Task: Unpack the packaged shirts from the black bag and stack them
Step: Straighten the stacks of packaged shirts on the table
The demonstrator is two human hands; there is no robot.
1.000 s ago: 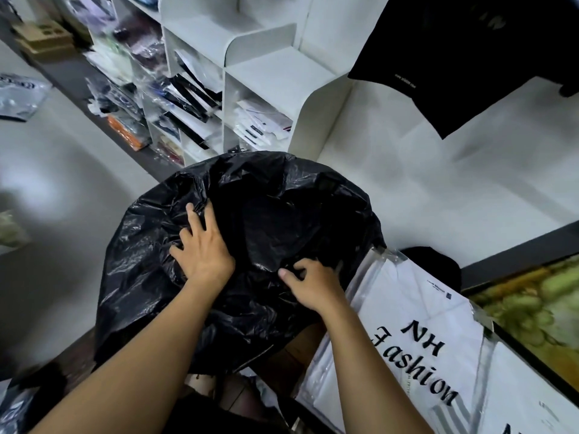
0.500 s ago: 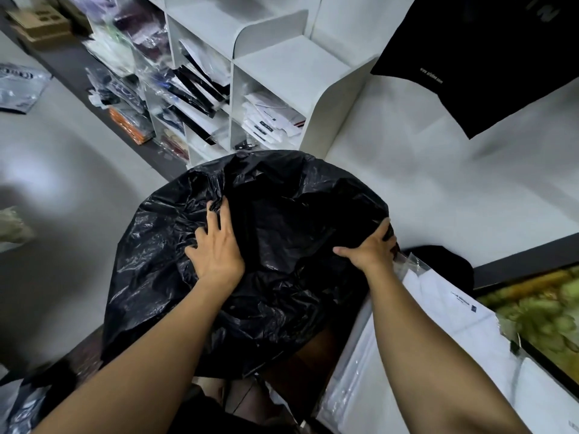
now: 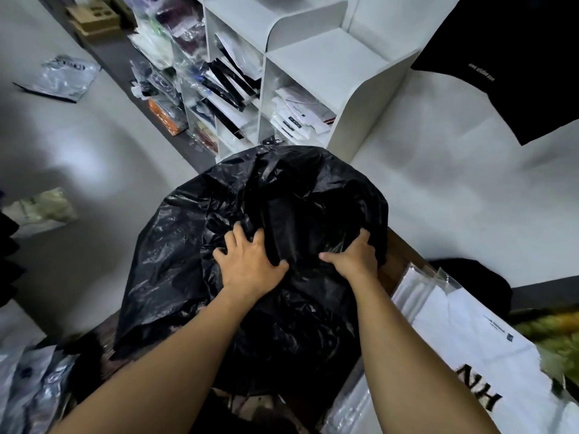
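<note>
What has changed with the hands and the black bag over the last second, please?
The right hand moved from the near middle of the crinkled black plastic bag to its right side and now grips the plastic there. The left hand stayed spread on the bag's top, and the clear-wrapped white shirts stayed beside it.

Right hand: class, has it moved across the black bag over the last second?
Yes. The right hand shifted rightward from the front middle of the black bag to grip its right edge.
</note>
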